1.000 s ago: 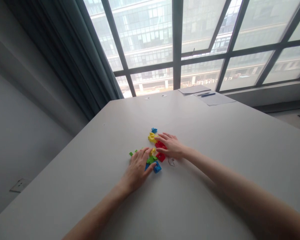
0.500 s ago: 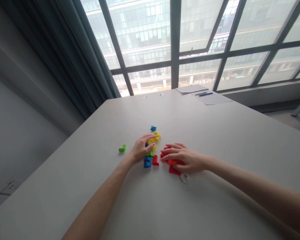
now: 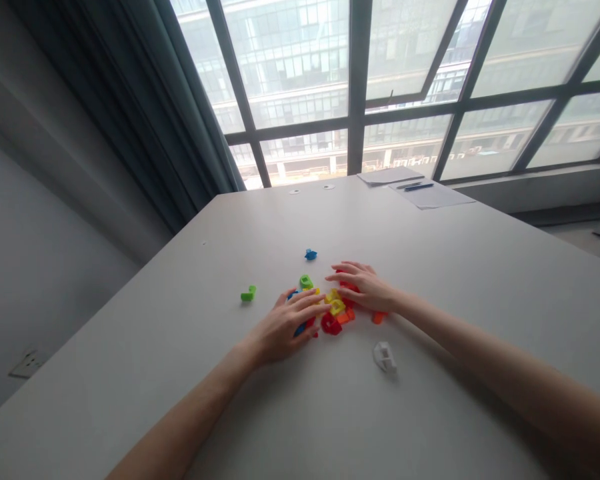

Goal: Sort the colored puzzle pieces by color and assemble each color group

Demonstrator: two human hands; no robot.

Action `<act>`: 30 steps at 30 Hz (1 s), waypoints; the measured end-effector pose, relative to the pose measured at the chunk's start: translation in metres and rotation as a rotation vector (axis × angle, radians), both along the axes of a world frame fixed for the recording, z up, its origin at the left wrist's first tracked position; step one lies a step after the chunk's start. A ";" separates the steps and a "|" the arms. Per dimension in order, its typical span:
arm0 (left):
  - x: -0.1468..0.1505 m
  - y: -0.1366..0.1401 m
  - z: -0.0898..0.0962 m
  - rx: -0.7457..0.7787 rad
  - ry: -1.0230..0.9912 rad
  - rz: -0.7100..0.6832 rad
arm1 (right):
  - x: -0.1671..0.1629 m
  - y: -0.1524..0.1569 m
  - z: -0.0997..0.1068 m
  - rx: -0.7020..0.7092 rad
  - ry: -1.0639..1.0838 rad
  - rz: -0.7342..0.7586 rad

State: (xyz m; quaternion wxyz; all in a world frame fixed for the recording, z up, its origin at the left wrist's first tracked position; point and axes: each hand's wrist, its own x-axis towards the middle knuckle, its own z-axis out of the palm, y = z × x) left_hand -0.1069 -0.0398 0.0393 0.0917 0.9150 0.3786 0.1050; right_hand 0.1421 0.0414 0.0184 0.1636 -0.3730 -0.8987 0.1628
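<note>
A loose heap of small coloured plastic pieces lies between my two hands. My left hand [image 3: 291,327] rests flat with fingers spread over blue, yellow and red pieces, partly hiding them. My right hand [image 3: 363,285] also has its fingers stretched out, covering several red pieces on the heap's far right side. Between the hands show a yellow piece [image 3: 336,305], a red piece [image 3: 331,325] and an orange piece [image 3: 345,316]. A green piece [image 3: 306,282] sits just beyond my left fingers. Another orange piece [image 3: 379,317] lies under my right wrist.
On the white table [image 3: 280,413], a white piece [image 3: 385,358] lies nearer me, a light green piece [image 3: 249,294] to the left, and a blue piece [image 3: 311,255] farther off. Paper sheets [image 3: 440,197] and pens [image 3: 418,187] are at the far right, by the window.
My left hand has come nearer and slightly right, over the near pieces. My right hand has moved away from me. The pieces have shifted together, and the white piece now lies apart, uncovered.
</note>
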 end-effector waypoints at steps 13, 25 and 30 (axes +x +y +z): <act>-0.007 -0.010 -0.009 0.136 0.074 0.065 | -0.012 -0.033 0.006 0.011 -0.001 -0.218; -0.012 0.003 -0.016 0.242 0.087 0.394 | 0.021 -0.072 0.008 -0.007 -0.033 0.015; -0.022 0.037 -0.015 0.032 -0.010 0.450 | -0.011 -0.068 0.019 -0.103 0.014 0.158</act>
